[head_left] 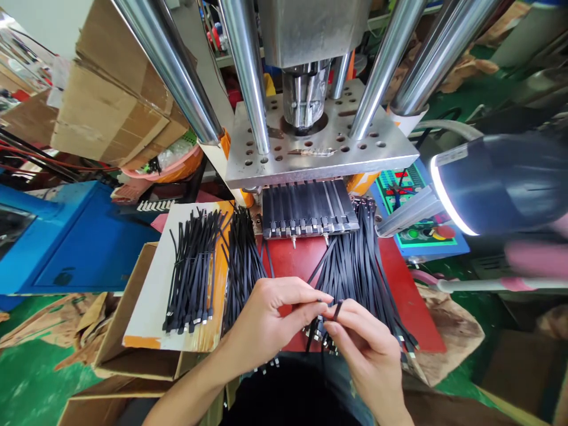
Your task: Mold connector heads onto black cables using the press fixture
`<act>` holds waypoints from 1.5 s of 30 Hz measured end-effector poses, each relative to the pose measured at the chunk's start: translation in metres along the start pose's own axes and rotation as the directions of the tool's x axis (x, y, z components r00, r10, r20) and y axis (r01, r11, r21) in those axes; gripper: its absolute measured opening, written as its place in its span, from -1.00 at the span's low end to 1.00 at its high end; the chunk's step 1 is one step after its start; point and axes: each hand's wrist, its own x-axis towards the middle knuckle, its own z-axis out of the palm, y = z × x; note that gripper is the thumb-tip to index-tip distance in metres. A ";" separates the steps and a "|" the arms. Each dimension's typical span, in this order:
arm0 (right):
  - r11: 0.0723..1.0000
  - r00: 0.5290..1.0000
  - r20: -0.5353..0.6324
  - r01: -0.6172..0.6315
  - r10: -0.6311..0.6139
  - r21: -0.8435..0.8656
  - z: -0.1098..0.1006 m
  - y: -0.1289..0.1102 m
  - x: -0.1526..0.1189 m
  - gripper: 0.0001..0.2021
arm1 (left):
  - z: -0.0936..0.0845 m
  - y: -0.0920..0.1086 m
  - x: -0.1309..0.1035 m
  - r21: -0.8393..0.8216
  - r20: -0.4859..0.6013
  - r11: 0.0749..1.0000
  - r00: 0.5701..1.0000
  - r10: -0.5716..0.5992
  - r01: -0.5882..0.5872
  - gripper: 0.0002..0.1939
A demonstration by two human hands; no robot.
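Note:
Close in front of my body, my left hand (pixel 277 316) pinches a small dark piece between thumb and fingertips. Touching it at the tips, my right hand (pixel 368 343) has a black cable (pixel 338 310) looped over its index finger, with the thumb pressed near. Beyond them, a black fixture (pixel 310 207) holds several flat cables side by side under the press plate. A fanned heap of black cables (pixel 359 260) lies on the red surface (pixel 412 296) behind my right hand. Another bunch (pixel 242 254) lies left of the fixture.
Bundled cables (pixel 193 272) rest on a white board (pixel 151 284) at the left. Overhead stands the press with its steel plate (pixel 319 151) and columns. A lamp (pixel 501 183) and a control panel (pixel 426 231) are at the right. Cardboard boxes (pixel 128 331) sit lower left.

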 end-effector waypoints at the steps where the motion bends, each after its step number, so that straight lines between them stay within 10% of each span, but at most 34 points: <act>1: 1.000 1.000 0.004 -0.001 0.001 -0.016 0.002 -0.002 0.002 -0.86 | 0.000 0.000 0.001 -0.005 -0.001 1.000 1.000 0.009 -0.009 -0.84; 16: 0.981 0.975 0.108 -0.194 0.192 0.005 0.022 0.015 -0.003 -0.63 | -0.015 0.013 0.044 0.165 0.114 0.976 0.986 0.121 -0.139 -0.83; 21: 0.917 0.760 0.552 -0.399 0.344 -0.022 0.002 0.012 -0.001 -0.58 | -0.028 -0.008 0.110 0.225 -0.083 0.964 0.983 0.165 -0.143 -0.78; 23: 0.937 0.728 0.604 -0.336 0.325 -0.099 -0.025 0.005 0.023 -0.60 | -0.029 -0.027 0.138 0.305 -0.087 0.938 0.976 0.198 -0.163 -0.77; 27: 0.959 0.875 0.434 -0.100 0.212 -0.267 -0.076 0.003 0.108 -0.55 | -0.028 -0.056 0.182 0.517 -0.129 0.853 0.978 0.162 -0.073 -0.77; 32: 0.968 0.883 0.457 0.015 0.104 -0.250 -0.086 0.021 0.204 -0.47 | -0.021 -0.058 0.180 0.554 -0.305 0.831 0.941 0.146 0.051 -0.73; 39: 0.916 0.880 0.475 0.202 -0.015 -0.346 -0.066 0.036 0.245 -0.39 | -0.013 -0.055 0.118 0.742 0.362 0.469 0.875 0.321 -0.479 -0.51; 45: 0.887 0.929 0.366 0.207 -0.047 -0.413 -0.058 0.026 0.243 -0.39 | -0.004 -0.061 0.122 0.843 0.458 0.194 0.858 0.231 -0.502 -0.49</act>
